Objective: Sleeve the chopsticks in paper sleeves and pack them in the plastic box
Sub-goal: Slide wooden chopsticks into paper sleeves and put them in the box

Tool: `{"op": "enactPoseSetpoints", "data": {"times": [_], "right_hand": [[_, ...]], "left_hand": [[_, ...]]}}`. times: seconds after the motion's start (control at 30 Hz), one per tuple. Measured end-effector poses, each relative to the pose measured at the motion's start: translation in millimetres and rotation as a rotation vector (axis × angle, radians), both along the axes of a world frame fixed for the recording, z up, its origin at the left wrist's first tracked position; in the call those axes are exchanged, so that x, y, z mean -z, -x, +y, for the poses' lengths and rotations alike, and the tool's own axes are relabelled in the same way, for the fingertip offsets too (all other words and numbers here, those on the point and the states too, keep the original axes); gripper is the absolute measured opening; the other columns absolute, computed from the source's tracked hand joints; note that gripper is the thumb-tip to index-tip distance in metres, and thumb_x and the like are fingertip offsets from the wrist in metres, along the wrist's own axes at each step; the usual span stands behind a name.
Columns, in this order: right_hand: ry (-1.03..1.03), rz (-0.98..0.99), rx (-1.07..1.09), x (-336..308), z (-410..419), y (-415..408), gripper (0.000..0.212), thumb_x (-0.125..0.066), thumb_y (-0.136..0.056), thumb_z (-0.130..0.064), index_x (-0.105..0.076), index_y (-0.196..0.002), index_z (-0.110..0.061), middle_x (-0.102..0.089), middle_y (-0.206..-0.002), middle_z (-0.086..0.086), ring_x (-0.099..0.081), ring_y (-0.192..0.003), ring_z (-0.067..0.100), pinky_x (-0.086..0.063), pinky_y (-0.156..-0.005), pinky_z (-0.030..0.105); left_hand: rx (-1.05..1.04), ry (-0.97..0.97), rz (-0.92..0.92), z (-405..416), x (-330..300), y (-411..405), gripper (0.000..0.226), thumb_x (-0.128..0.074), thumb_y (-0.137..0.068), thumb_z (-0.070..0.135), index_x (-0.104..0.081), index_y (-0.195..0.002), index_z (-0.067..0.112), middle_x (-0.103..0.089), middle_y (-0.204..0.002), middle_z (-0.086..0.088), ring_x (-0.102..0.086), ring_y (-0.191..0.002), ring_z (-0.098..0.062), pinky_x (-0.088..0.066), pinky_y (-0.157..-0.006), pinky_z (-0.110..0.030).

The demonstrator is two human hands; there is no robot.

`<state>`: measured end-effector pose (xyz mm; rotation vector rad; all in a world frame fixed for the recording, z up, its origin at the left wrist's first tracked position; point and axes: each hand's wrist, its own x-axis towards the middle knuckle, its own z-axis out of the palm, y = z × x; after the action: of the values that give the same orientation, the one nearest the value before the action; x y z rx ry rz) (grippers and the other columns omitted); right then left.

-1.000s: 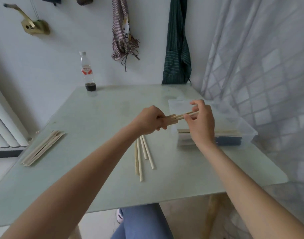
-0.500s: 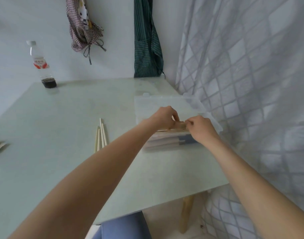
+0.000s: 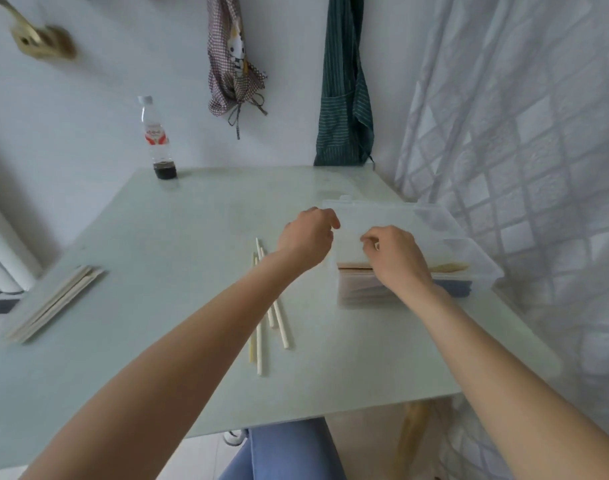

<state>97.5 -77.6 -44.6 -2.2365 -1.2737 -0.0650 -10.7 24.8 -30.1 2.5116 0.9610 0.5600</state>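
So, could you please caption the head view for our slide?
Both hands, left and right, hover empty above the plastic box; bare chopsticks wait on the table.

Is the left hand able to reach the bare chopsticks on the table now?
Probably yes: the left hand holds nothing, and the chopsticks lie uncovered just under its forearm.

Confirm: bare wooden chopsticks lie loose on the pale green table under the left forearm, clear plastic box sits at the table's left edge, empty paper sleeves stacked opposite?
Wrong on one point. The head view shows the clear plastic box at the table's right edge, beside the curtain. The rest holds: the bare wooden chopsticks lie loose on the pale green table under the left forearm, and the paper sleeves are stacked at the opposite, left edge.
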Motion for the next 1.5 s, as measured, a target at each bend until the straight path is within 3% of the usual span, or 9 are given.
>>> {"op": "enactPoseSetpoints", "data": {"times": [0.13,0.3,0.6,0.8,0.97,1.17,1.27,1.37,1.5], "right_hand": [[-0.017,-0.021,-0.150,3,31,62,0.028,-0.045,-0.094,-0.012,-0.066,-0.113,-0.011,-0.065,-0.113,0.008,-0.059,-0.104,0.024,-0.049,-0.087,0.034],[0.225,0.015,-0.259,32,56,132,0.028,-0.050,-0.094,-0.020,-0.058,-0.119,-0.010,-0.057,-0.118,0.009,-0.055,-0.111,0.028,-0.047,-0.089,0.036],[0.452,-0.073,-0.010,55,78,183,0.039,-0.041,-0.093,0.001,-0.041,-0.131,0.005,-0.044,-0.129,0.021,-0.049,-0.120,0.035,-0.044,-0.096,0.038],[0.583,-0.263,-0.005,51,88,198,0.038,-0.041,-0.094,-0.001,-0.051,-0.130,-0.004,-0.052,-0.134,0.015,-0.051,-0.123,0.029,-0.044,-0.094,0.034],[0.630,-0.214,-0.023,44,87,201,0.040,-0.046,-0.092,-0.007,-0.052,-0.131,-0.010,-0.051,-0.137,0.008,-0.050,-0.126,0.027,-0.045,-0.095,0.035],[0.406,0.008,-0.152,37,97,233,0.030,-0.047,-0.091,-0.016,-0.056,-0.115,-0.001,-0.060,-0.119,0.022,-0.058,-0.109,0.036,-0.045,-0.080,0.033],[0.231,0.164,-0.293,34,108,246,0.014,-0.046,-0.089,-0.012,-0.050,-0.100,-0.005,-0.062,-0.104,0.023,-0.062,-0.095,0.038,-0.051,-0.078,0.038],[0.186,0.250,-0.376,30,120,257,0.005,-0.044,-0.088,-0.011,-0.049,-0.091,-0.011,-0.064,-0.099,0.017,-0.060,-0.089,0.032,-0.052,-0.080,0.040],[0.167,0.245,-0.432,26,131,263,0.024,-0.045,-0.096,-0.022,-0.062,-0.095,-0.005,-0.061,-0.081,0.013,-0.054,-0.079,0.029,-0.040,-0.064,0.031]], "left_hand": [[-0.118,-0.007,-0.008,18,0,65,0.035,-0.038,-0.092,0.006,-0.062,-0.115,0.017,-0.060,-0.120,-0.005,-0.057,-0.109,-0.024,-0.048,-0.092,-0.040],[-0.195,0.054,0.149,36,23,137,0.030,-0.043,-0.092,0.011,-0.061,-0.115,0.020,-0.060,-0.124,-0.005,-0.056,-0.113,-0.025,-0.047,-0.095,-0.041],[-0.177,0.106,0.536,45,70,213,0.051,-0.053,-0.091,0.044,-0.045,-0.137,0.022,-0.046,-0.137,-0.001,-0.038,-0.131,-0.021,-0.034,-0.102,-0.039],[-0.122,0.027,0.473,49,74,231,0.046,-0.049,-0.094,0.042,-0.045,-0.137,0.026,-0.048,-0.138,0.003,-0.038,-0.133,-0.018,-0.033,-0.104,-0.037],[-0.103,0.054,0.367,53,82,249,0.039,-0.049,-0.094,0.037,-0.051,-0.131,0.024,-0.053,-0.134,0.001,-0.044,-0.127,-0.021,-0.037,-0.103,-0.039],[-0.256,0.058,0.105,64,75,276,0.027,-0.049,-0.093,0.026,-0.061,-0.117,0.023,-0.068,-0.109,0.001,-0.062,-0.101,-0.022,-0.050,-0.085,-0.034],[-0.462,-0.014,0.021,80,70,291,0.030,-0.044,-0.092,0.014,-0.062,-0.116,0.020,-0.064,-0.112,-0.005,-0.058,-0.105,-0.027,-0.049,-0.081,-0.035],[-0.638,-0.066,0.152,96,71,308,0.031,-0.041,-0.093,0.007,-0.056,-0.120,0.010,-0.052,-0.123,-0.013,-0.044,-0.117,-0.032,-0.038,-0.089,-0.039],[-0.800,0.047,0.252,118,81,324,0.026,-0.042,-0.094,0.008,-0.050,-0.117,0.003,-0.044,-0.127,-0.019,-0.039,-0.121,-0.037,-0.034,-0.097,-0.045]]}}
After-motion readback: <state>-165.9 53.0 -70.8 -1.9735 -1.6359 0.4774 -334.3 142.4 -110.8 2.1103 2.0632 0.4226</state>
